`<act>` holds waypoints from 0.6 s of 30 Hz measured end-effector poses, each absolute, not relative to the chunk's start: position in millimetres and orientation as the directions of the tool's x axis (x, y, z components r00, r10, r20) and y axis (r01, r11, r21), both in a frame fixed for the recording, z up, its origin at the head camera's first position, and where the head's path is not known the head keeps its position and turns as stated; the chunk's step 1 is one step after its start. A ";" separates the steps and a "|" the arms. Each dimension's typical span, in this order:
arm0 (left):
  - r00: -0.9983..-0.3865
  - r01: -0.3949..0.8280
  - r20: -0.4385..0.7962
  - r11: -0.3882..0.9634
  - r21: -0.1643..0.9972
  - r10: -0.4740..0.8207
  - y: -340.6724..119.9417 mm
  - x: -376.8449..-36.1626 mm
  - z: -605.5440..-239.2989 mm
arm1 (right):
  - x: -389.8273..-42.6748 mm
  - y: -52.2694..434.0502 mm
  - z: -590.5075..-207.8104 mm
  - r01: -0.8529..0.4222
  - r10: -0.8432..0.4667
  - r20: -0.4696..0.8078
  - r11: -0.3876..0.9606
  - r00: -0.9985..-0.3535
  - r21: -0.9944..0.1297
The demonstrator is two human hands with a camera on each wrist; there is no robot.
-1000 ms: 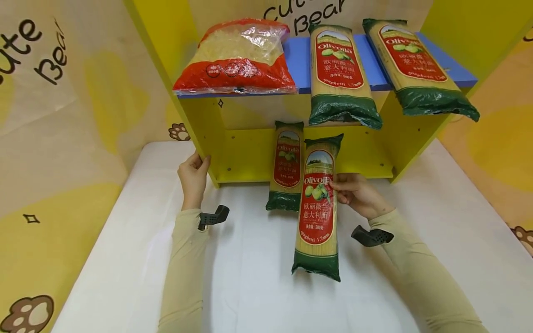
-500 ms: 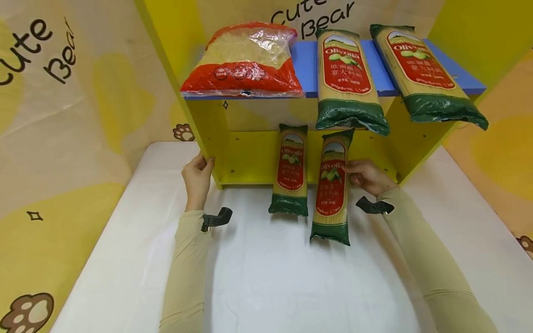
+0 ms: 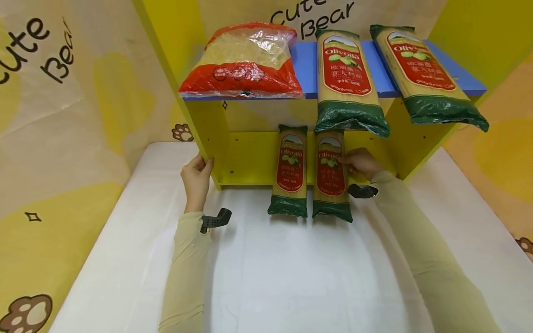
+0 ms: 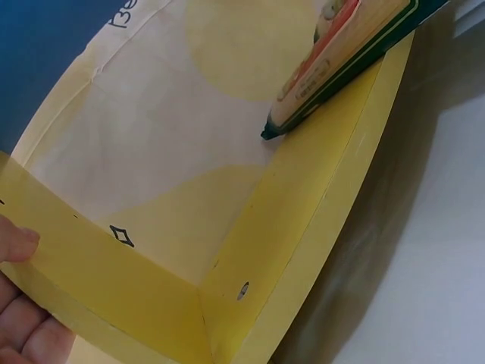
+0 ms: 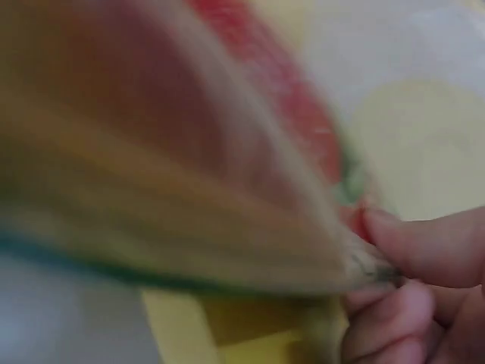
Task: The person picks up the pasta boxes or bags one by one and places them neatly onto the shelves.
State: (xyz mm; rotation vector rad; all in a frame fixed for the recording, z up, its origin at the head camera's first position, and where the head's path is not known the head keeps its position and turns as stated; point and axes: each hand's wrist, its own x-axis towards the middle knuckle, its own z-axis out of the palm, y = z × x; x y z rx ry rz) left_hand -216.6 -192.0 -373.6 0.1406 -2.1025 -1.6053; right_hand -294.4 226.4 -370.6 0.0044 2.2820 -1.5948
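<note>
My right hand (image 3: 361, 163) pinches the right edge of a spaghetti pack (image 3: 331, 173), thumb on its front. In the right wrist view the pack is close and blurred, with the thumb (image 5: 432, 243) at its edge. The pack stands in the lower compartment of a yellow shelf unit (image 3: 250, 152), beside a matching spaghetti pack (image 3: 289, 171) on its left. A narrow gap lies between the two, and their green lower ends overhang the front edge. My left hand (image 3: 196, 178) grips the unit's left side panel; the left wrist view shows its thumb and curled fingers around that panel.
On the blue upper shelf (image 3: 306, 69) lie a red-and-clear bag of pale pieces (image 3: 245, 64) and two more spaghetti packs (image 3: 347, 78), whose ends overhang its edge. A white-covered table (image 3: 275, 277) spreads in front. Patterned cloth (image 3: 83, 115) hangs behind.
My right hand has carried the spaghetti pack forward into the lower compartment, from in front of the unit to beside the other pack. My left hand stays on the side panel.
</note>
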 end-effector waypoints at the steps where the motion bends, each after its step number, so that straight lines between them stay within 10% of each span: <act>1: -0.877 0.207 0.312 0.299 0.932 -0.366 -191.8 -216.9 -373.1 | -296.7 225.3 -372.0 0.197 -0.169 -0.284 0.403 -0.944 -0.894; 18: -0.873 0.200 0.309 0.301 0.933 -0.378 -191.7 -221.3 -373.8 | -288.0 215.9 -381.0 0.012 -0.007 -0.020 0.589 -1.000 -0.808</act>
